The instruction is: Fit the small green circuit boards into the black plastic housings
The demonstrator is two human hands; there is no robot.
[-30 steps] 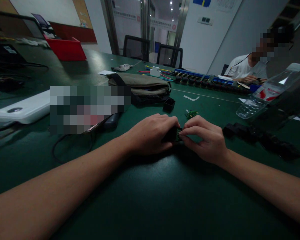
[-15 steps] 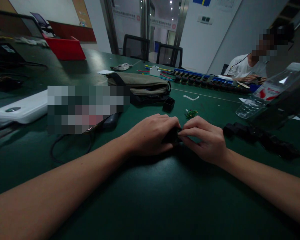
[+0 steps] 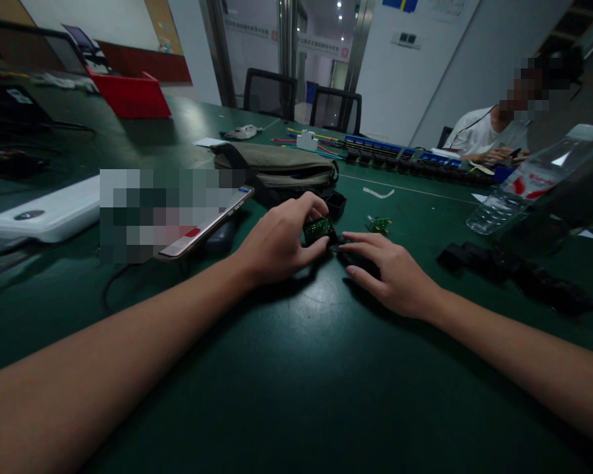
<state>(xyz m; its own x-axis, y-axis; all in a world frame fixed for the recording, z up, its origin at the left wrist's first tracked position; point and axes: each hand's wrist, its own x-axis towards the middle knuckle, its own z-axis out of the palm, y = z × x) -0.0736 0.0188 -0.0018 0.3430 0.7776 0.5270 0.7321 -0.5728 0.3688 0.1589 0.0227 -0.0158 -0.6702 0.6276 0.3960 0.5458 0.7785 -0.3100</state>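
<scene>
My left hand [image 3: 287, 238] grips a small black case with a green circuit board [image 3: 319, 228] showing in its open side, thumb on the near edge and fingers over the far one. To the right, my right hand [image 3: 393, 273] is low over the table with fingers stretched and thumb apart. A small dark piece [image 3: 337, 249] lies at its fingertips; whether they touch it I cannot tell. Beyond my hands are an empty black case [image 3: 335, 205] and a loose green circuit board [image 3: 378, 225] with small parts on it.
A phone [image 3: 207, 224] stands tilted at the left beside a white device [image 3: 44, 209]. Behind lies a grey-green bag [image 3: 286, 163]. A row of black pieces [image 3: 516, 276] and a plastic bottle [image 3: 528, 181] are at the right. A person [image 3: 494, 135] sits across the table.
My hands have moved apart. The left has lifted the case slightly up and left and turned it so the board shows; the right has let go of the case's edge, its fingers spreading.
</scene>
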